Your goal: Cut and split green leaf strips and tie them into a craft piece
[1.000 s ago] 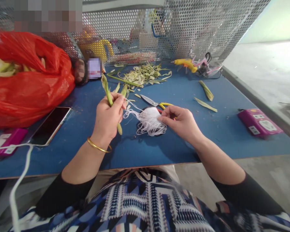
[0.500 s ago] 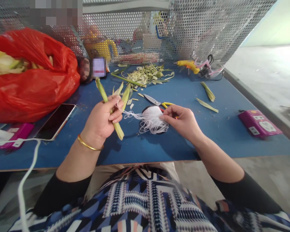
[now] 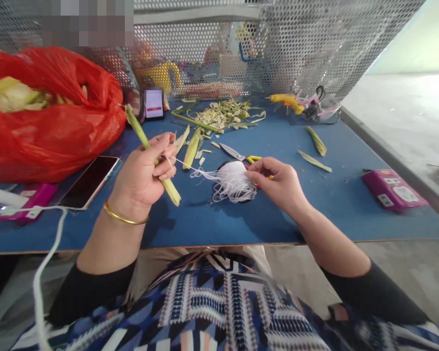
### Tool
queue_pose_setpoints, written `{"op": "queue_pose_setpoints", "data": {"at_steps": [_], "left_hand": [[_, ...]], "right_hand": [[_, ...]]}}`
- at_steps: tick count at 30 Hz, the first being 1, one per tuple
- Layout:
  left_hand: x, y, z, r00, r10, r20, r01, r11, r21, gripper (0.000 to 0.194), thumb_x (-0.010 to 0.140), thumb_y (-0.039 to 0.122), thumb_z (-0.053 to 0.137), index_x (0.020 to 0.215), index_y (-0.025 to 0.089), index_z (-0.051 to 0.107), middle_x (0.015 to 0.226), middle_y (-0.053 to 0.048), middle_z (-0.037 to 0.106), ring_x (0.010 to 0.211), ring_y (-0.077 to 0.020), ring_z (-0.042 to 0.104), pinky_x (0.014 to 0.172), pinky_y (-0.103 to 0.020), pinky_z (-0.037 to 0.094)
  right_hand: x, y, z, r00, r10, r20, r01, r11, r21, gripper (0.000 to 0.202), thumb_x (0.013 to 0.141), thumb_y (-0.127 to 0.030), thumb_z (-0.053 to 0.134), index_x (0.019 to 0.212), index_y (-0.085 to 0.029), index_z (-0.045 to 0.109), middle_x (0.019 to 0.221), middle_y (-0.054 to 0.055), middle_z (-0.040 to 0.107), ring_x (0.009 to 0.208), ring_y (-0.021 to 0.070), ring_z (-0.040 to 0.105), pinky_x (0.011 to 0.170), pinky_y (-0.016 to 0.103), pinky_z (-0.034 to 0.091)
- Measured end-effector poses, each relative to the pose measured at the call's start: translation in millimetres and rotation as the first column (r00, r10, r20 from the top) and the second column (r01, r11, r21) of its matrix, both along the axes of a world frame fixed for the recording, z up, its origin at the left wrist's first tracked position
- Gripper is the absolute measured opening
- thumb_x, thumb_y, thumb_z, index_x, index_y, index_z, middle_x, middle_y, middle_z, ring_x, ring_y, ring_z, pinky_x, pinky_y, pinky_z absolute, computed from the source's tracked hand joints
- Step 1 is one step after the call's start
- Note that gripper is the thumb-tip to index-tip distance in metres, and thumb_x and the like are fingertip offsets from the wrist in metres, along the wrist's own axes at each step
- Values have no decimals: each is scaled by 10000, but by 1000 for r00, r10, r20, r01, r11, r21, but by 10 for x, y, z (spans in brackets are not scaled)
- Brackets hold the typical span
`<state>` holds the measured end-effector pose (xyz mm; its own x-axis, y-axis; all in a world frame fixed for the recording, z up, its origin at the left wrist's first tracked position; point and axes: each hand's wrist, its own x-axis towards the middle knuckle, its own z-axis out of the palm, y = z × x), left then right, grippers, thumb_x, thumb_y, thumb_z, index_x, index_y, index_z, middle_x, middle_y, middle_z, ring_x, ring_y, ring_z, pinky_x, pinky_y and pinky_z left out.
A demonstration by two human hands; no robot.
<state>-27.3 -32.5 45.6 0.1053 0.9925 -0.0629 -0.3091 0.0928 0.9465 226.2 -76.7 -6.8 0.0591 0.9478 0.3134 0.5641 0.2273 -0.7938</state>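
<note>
My left hand [image 3: 146, 170] is closed around a rolled green corn husk [image 3: 171, 191], tilted with its upper end to the left. A strand of white thread is pinched in the same fingers and runs across to the tangled bundle of white thread [image 3: 234, 183]. At the bundle's right edge my right hand [image 3: 276, 180] pinches the thread. Under the bundle lies something dark, mostly hidden. Scissors [image 3: 234, 152] with yellow and red handles lie just behind the bundle, partly covered. A loose husk piece [image 3: 192, 148] rests on the table between the hands.
A red plastic bag [image 3: 66, 141] of husks fills the left. Near it lie a phone [image 3: 91, 183] and a purple box [image 3: 40, 200]. Husk scraps [image 3: 223, 114], another phone [image 3: 154, 103] and a yellow glue gun [image 3: 287, 101] sit before the mesh screen. A purple power strip [image 3: 395, 190] stands right.
My left hand has moved left with the husk, drawing the thread strand longer and straighter. The right hand stays at the bundle. The view has shifted slightly.
</note>
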Motion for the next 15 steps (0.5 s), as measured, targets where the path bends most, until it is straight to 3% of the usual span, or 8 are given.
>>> {"op": "queue_pose_setpoints", "data": {"at_steps": [3, 5, 10, 13, 15], "left_hand": [[25, -28, 24, 998, -7, 59, 9, 1000, -26, 135, 816, 234, 744, 750, 194, 632, 529, 93, 386, 349, 3, 182, 328, -173, 163], [39, -40, 28, 997, -7, 76, 9, 999, -35, 131, 818, 216, 740, 748, 184, 633, 527, 95, 383, 348, 9, 186, 327, -160, 170], [32, -59, 30, 997, 1, 75, 1, 1000, -21, 133, 808, 211, 755, 756, 183, 636, 532, 92, 400, 345, 13, 202, 329, -156, 175], [11, -66, 23, 998, 13, 67, -12, 1000, -17, 138, 804, 215, 757, 756, 182, 632, 534, 90, 416, 345, 13, 201, 327, -155, 173], [-3, -63, 12, 997, 32, 65, -31, 999, -16, 140, 804, 217, 751, 757, 179, 625, 539, 91, 427, 346, 13, 205, 328, -148, 176]], "right_hand": [[-45, 25, 81, 992, -72, 101, 56, 987, 152, 111, 821, -301, 687, 834, -199, 731, 883, 35, 656, 634, 123, 511, 649, 293, 423], [-99, 74, 145, 987, -12, 161, -18, 983, 183, 114, 844, -276, 677, 885, -203, 755, 919, 46, 667, 668, 133, 547, 689, 303, 438], [-285, 254, 216, 916, 214, 340, -265, 958, 111, 85, 844, -238, 695, 852, -221, 778, 919, 56, 685, 787, 177, 592, 732, 318, 415], [-368, 325, 209, 913, 223, 341, -264, 961, 79, 96, 821, -183, 685, 754, -202, 750, 863, 47, 677, 775, 172, 573, 725, 317, 393], [-386, 347, 208, 951, 224, 212, -234, 972, 25, 111, 820, -183, 660, 726, -181, 719, 795, 32, 662, 709, 148, 551, 672, 298, 386]]}}
